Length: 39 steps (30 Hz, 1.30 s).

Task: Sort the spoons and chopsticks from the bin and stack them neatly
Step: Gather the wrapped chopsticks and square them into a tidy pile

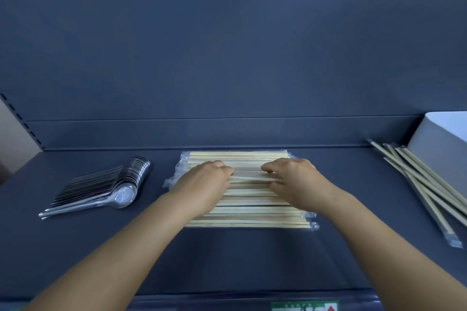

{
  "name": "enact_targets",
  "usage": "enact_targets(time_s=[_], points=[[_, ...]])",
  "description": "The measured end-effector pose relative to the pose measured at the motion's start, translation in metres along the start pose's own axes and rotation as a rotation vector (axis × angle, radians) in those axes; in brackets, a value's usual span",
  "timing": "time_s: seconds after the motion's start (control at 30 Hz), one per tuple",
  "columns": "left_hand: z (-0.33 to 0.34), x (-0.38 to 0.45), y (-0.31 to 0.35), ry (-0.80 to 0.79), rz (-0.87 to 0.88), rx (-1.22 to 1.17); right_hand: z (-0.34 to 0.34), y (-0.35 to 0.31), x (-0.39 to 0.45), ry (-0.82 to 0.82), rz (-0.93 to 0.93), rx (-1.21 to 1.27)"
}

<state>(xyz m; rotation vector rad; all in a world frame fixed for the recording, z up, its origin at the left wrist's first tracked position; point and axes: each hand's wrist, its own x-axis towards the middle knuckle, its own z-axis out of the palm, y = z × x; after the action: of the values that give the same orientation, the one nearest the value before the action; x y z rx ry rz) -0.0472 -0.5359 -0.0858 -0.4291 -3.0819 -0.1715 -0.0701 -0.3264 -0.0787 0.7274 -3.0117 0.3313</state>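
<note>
In the middle of the frame, both hands rested on a flat stack of wrapped chopsticks (252, 199) lying crosswise on the dark shelf (227, 255); the left hand (206, 179) and the right hand (294, 179) sat a little apart, fingers curled down onto the top sticks, though whether they pinched any could not be told. At the left of the frame lay a row of nested clear plastic spoons (106, 187), and at the right edge a loose bunch of wrapped chopsticks (427, 184) slanted beside a pale bin (442, 144).
</note>
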Motion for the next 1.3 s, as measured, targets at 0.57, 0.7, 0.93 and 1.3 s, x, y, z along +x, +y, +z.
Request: enact_targets(time_s=[0.57, 0.7, 0.93, 1.3], points=[[0.033, -0.05, 0.015, -0.015, -0.036, 0.072, 0.03, -0.028, -0.045, -0.112, 0.044, -0.062], [0.031, -0.051, 0.012, 0.001, -0.066, 0.036, 0.031, -0.03, -0.044, 0.035, 0.067, -0.058], [0.031, -0.044, 0.0, -0.077, -0.001, 0.046, 0.034, -0.029, -0.041, 0.042, 0.15, -0.064], [0.032, -0.044, 0.0, -0.094, 0.003, 0.056, 0.043, -0.03, -0.044, 0.001, 0.162, -0.043]])
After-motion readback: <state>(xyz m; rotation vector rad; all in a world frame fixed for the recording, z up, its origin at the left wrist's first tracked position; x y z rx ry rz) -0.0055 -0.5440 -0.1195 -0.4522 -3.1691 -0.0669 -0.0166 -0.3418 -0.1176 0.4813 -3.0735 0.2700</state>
